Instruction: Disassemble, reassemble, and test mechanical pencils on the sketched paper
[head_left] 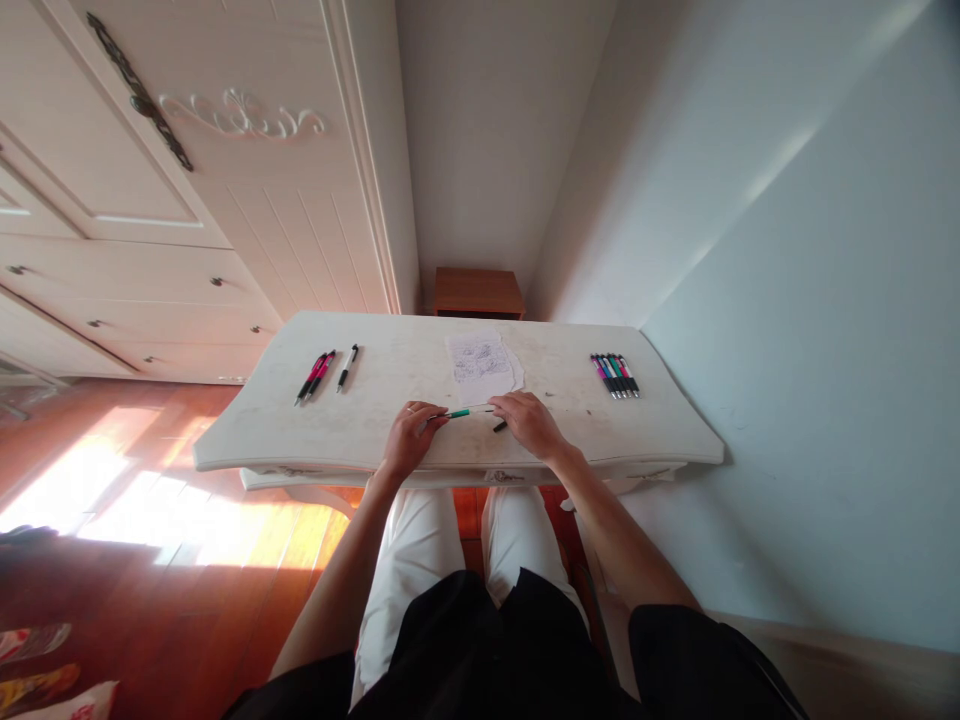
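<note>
Near the front edge of the white table, my left hand (412,438) is closed around a green pen barrel (458,413) that points to the right. My right hand (529,424) is closed in a pinch on a thin, dark-tipped pen refill (484,409), whose other end reaches toward the green barrel. Whether the refill is inside the barrel is too small to tell. Just below my right fingertips is a short black pen part (500,426). Scribbled paper sheets (480,367) lie beyond my hands.
Two pink-and-black pens (315,377) and a white-and-black pen (347,368) lie at the table's left. A row of several coloured pens (615,376) lies at its right. A wall (810,350) borders the right side, and a white cabinet (195,200) stands at the left.
</note>
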